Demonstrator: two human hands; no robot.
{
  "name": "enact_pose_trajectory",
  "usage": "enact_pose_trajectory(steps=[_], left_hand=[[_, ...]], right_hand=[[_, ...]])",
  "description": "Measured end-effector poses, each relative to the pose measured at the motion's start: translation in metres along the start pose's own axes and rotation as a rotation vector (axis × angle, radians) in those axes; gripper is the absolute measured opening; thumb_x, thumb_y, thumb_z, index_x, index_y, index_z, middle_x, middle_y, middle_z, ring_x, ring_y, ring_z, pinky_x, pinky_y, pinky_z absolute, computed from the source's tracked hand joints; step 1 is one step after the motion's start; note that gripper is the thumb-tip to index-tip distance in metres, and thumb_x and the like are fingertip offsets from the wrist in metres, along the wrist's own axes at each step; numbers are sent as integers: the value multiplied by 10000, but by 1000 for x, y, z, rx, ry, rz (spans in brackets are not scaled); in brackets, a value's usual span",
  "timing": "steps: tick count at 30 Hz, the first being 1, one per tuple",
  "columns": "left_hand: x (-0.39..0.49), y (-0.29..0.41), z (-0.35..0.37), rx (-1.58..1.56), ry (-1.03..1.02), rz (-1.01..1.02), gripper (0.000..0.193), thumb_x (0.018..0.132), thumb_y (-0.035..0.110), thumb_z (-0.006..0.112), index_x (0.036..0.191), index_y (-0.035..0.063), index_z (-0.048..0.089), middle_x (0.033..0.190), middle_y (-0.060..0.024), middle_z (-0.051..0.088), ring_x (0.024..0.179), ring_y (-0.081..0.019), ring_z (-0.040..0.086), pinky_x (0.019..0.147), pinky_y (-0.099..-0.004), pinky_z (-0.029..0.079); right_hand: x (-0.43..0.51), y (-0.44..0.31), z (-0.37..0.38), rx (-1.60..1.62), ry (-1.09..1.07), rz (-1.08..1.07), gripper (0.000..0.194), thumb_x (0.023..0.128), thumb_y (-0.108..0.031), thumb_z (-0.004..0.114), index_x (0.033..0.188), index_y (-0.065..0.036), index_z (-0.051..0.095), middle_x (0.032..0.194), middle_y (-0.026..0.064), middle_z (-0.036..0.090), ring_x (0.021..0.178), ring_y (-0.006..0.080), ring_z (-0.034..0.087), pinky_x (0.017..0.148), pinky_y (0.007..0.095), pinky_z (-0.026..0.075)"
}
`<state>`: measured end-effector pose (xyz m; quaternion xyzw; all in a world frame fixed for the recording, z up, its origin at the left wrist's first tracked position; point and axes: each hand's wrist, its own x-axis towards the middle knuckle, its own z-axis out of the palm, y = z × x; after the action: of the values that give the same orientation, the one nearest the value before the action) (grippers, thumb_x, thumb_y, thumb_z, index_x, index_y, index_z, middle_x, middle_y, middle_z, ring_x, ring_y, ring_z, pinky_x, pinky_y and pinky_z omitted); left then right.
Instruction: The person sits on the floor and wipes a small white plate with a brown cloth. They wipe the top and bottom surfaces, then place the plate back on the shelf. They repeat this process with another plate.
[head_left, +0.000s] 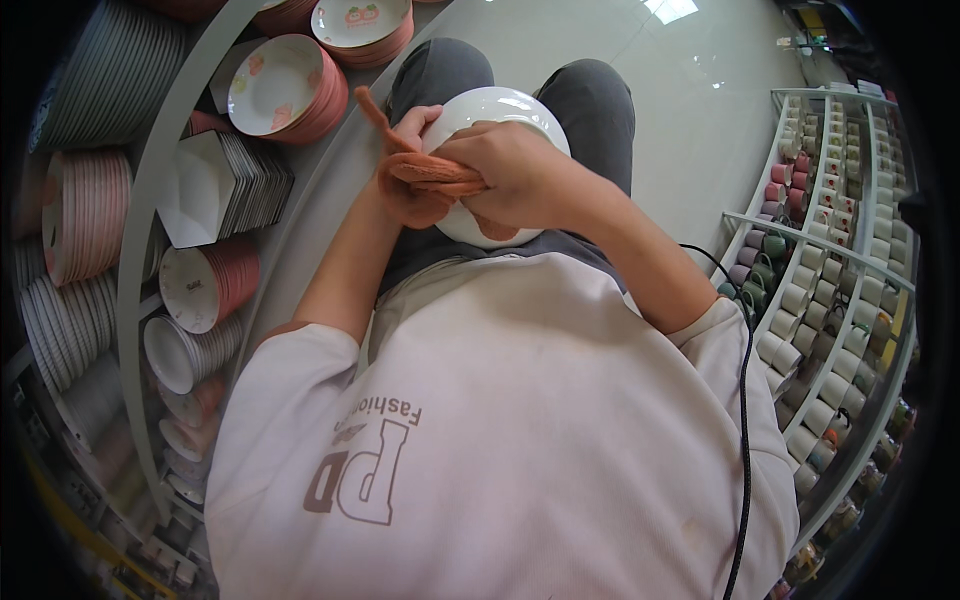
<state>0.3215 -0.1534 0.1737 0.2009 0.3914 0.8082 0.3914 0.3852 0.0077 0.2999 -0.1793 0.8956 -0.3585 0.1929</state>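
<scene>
A glossy white ceramic bowl or dish rests at my lap, between my knees. My left hand grips its left edge, the thumb lying at the rim and most fingers hidden by an orange cloth. My right hand lies over the white dish with its fingers curled. A folded part of the cloth is pinched in that hand. One end of the cloth sticks up past my left wrist, and another piece lies against the dish below my right hand.
On the left, a shelving rack holds stacks of pink-sided bowls, hexagonal white plates and other plates. A shelf frame with rows of mugs stands on the right. Pale glossy floor lies beyond my knees. A black cable runs beside my right arm.
</scene>
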Motion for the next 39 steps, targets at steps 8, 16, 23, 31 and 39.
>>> enact_pose_trajectory(steps=[8, 16, 23, 31, 39], left_hand=[[8, -13, -8, -477, 334, -260, 404, 1027, 261, 451, 1298, -6, 585, 1260, -140, 648, 1111, -244, 656, 978, -372, 527], [9, -22, -24, -400, 320, -317, 346, 1014, 256, 549, 1176, -32, 651, 1122, -133, 709, 975, -234, 698, 881, -381, 568], [14, -7, -21, -443, 324, -544, 371, 1025, 327, 538, 1192, 11, 638, 1120, -95, 697, 1039, -228, 677, 914, -383, 540], [8, 11, -8, -304, 411, -586, 383, 1049, 304, 462, 1250, 14, 608, 1184, -138, 680, 1067, -219, 675, 941, -377, 562], [15, 3, -17, -490, 265, -466, 421, 1063, 301, 453, 1304, -21, 580, 1173, -139, 705, 1027, -264, 702, 931, -402, 559]], right_hand=[[4, 17, 4, -329, 487, 133, 221, 741, -61, 692, 960, -82, 673, 974, 127, 692, 994, 362, 642, 849, 428, 552], [7, 15, -16, -370, 861, 250, 179, 742, -9, 598, 906, -30, 667, 738, 125, 665, 769, 342, 657, 681, 442, 546], [-4, 4, 10, -28, 45, 13, 268, 736, -54, 611, 1001, -51, 647, 1053, 147, 669, 1009, 380, 620, 808, 501, 536], [-3, 14, 21, -121, 135, -34, 289, 748, -28, 632, 1034, -60, 660, 1014, 147, 675, 1055, 357, 622, 874, 438, 534], [0, 9, 7, -339, 517, 182, 200, 790, -60, 660, 989, -71, 656, 1035, 113, 683, 1009, 352, 630, 843, 482, 533]])
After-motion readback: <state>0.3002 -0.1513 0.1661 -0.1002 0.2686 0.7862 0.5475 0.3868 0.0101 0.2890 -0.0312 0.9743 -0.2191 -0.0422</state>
